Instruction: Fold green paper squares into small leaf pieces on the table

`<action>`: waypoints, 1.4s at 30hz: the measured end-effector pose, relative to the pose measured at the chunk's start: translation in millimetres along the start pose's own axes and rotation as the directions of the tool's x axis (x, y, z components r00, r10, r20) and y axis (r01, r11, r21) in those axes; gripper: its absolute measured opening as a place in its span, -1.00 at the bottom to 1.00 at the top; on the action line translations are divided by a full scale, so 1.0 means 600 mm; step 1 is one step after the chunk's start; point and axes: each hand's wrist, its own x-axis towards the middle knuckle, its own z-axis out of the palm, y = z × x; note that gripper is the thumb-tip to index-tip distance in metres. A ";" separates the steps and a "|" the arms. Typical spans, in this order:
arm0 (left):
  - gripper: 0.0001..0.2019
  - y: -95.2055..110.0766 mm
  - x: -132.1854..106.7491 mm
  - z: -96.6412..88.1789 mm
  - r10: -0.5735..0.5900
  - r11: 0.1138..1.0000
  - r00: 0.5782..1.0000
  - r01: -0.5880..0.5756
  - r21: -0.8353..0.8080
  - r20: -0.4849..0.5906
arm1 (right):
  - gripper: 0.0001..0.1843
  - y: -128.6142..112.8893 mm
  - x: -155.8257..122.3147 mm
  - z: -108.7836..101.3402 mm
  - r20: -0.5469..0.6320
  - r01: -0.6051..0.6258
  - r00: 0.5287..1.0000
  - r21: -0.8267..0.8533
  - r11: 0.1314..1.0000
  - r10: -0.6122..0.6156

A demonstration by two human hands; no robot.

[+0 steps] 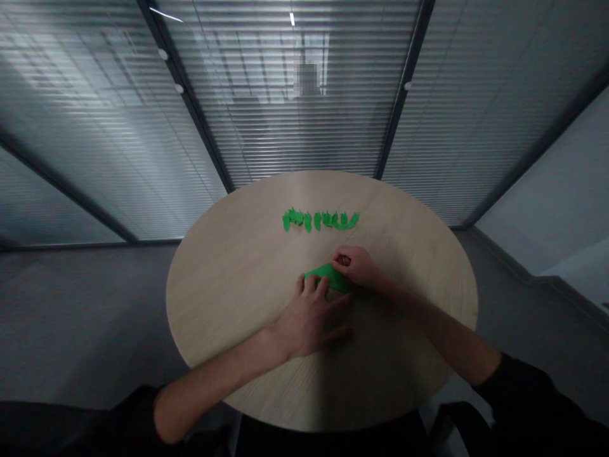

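A flat green piece, apparently paper [337,278], lies on the round wooden table under both hands. My left hand [309,314] reaches over its near left side, fingers spread and fingertips resting on it; thumb and other fingers are apart. At the piece's far right edge, my right hand [356,265] is closed in a pinch on it, the fingers curled together. Beyond the hands runs a row of several small green leaf-shaped pieces [318,221], some overlapping. Parts of the larger green piece are hidden by my fingers.
The round table [223,266] has a light wood top. Behind it stand glass partitions with blinds [304,139] and dark frames. Grey carpet [85,317] surrounds the table, and a pale wall [556,203] rises at the right.
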 end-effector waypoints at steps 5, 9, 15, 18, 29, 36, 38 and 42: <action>-0.26 0.004 0.003 0.004 -0.080 0.996 0.997 0.080 -0.025 0.007 | -0.87 -0.003 -0.001 -0.004 0.005 -0.001 1.000 0.004 1.000 0.001; -0.31 0.008 0.001 0.003 -0.105 0.994 0.994 0.105 -0.014 0.009 | -0.86 -0.001 0.000 -0.003 0.005 0.003 1.000 -0.003 1.000 -0.003; -0.35 0.020 -0.011 -0.005 -0.222 0.974 0.975 0.223 0.037 -0.023 | -0.87 0.003 0.001 0.001 -0.012 0.004 1.000 -0.011 1.000 -0.004; -0.33 0.022 -0.013 -0.007 -0.249 0.967 0.968 0.250 0.058 -0.021 | -0.87 0.005 0.002 0.003 -0.013 0.005 1.000 -0.013 1.000 -0.005; -0.26 0.017 -0.015 0.008 -0.270 0.956 0.959 0.277 0.093 -0.083 | -0.85 0.005 0.003 0.001 -0.010 0.017 1.000 -0.026 1.000 -0.017; -0.23 0.015 -0.019 -0.005 -0.296 0.948 0.954 0.300 0.105 -0.056 | -0.85 0.005 0.001 0.001 -0.009 0.015 1.000 -0.017 1.000 -0.015; -0.21 0.015 -0.018 -0.008 -0.304 0.946 0.952 0.306 0.106 -0.035 | -0.85 0.004 0.001 0.001 -0.010 0.013 1.000 -0.013 1.000 -0.013; -0.22 0.017 -0.018 -0.008 -0.297 0.950 0.954 0.300 0.084 -0.048 | -0.86 0.001 0.001 0.000 -0.008 0.011 1.000 -0.003 1.000 -0.011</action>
